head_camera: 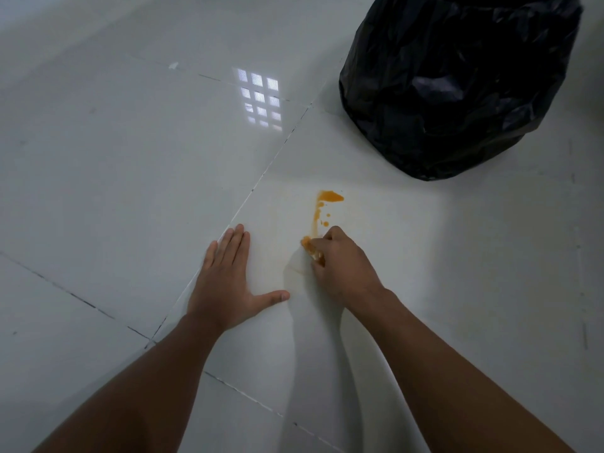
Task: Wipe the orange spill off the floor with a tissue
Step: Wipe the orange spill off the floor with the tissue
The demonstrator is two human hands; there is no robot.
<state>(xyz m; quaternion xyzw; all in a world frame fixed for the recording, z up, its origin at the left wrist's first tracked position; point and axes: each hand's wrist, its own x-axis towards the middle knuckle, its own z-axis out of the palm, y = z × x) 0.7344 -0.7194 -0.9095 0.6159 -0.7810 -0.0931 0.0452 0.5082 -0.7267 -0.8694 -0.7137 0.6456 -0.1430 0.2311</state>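
Gripping a white tissue (299,261), the right hand (340,259) presses it against the floor (114,165) at the near end of the spill (322,207). The fingers are curled round the bunched paper, whose part under the knuckles is stained orange. From the hand, the spill runs toward 12 o'clock: a thin orange streak with a few small drops beside it, ending in a wider blot at the far tip. A faint yellowish smear shows on the tile toward 10 o'clock of the tissue. The left hand (228,282) lies flat on the floor at 9 o'clock of the right hand, palm down, fingers straight and together, thumb spread out toward the tissue, holding nothing. A black bag (457,80), crumpled and glossy, stands at 1 o'clock of the spill, well apart from it. A window's reflection (261,99) shines on the tile at 11 o'clock.
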